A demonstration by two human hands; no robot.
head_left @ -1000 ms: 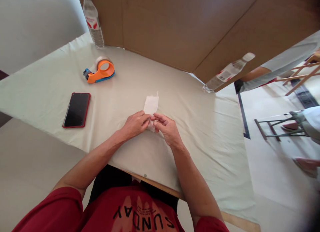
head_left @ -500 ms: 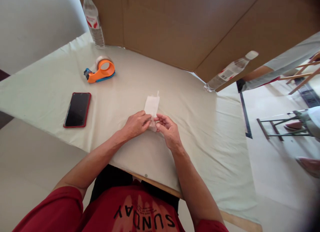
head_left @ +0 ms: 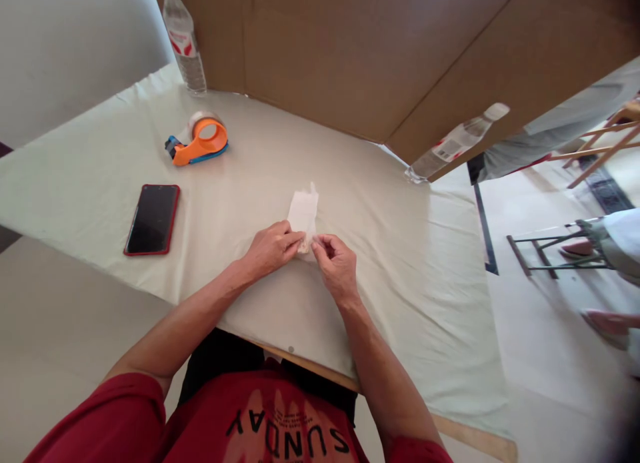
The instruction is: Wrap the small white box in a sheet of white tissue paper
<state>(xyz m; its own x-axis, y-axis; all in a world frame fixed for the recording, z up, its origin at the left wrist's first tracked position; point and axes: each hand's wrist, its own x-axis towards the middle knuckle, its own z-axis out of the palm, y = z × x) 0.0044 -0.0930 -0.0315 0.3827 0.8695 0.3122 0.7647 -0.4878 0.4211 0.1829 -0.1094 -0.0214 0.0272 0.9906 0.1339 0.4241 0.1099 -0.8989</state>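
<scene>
A small flat white packet (head_left: 303, 210), with what looks like clear film at its edges, lies on the cloth in front of me. My left hand (head_left: 273, 248) rests over its lower left side, thumb and fingers closed on it. At the lower right edge, my right hand (head_left: 336, 260) makes a pinch, thumb against forefinger, on what appears to be the film. Something small and pale shows between the two hands at the packet's near end; its kind cannot be made out. Both hands partly cover that end.
On the left lie a red-cased phone (head_left: 152, 219) and an orange tape dispenser (head_left: 201, 141). Two water bottles (head_left: 186, 46) stand against a tall cardboard panel (head_left: 340, 56), the right one (head_left: 453, 146) appearing tilted. A person sits beyond the table's right edge, near a folding stool (head_left: 543, 250).
My right hand's fingers have closed from a loose curl into a pinch at the packet's edge. My left hand stays on the packet.
</scene>
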